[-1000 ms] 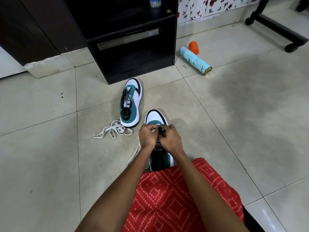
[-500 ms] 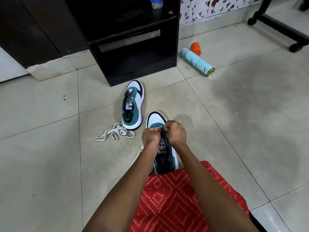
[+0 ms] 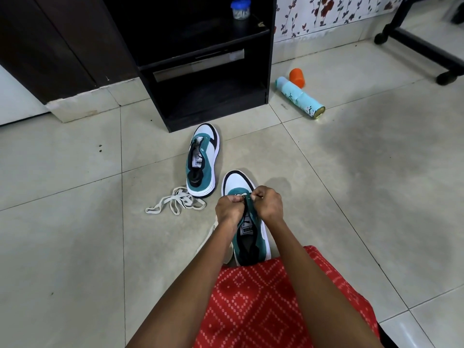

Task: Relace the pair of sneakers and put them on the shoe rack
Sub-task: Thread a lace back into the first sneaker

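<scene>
Left hand (image 3: 229,209), right hand (image 3: 269,205) pinching near sneaker (image 3: 238,183), tiled floor (image 3: 75,247), black shoe rack (image 3: 213,102)

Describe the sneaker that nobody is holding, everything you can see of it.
The sneaker has a white toe with black trim, teal suede-looking sides, a black heel lining and a thick white sole. A white label with a black logo shows inside. No lace shows in it. It stands upright on the tiled floor, its toe pointing at the black shoe rack just ahead. A loose off-white lace lies by its heel.
</scene>
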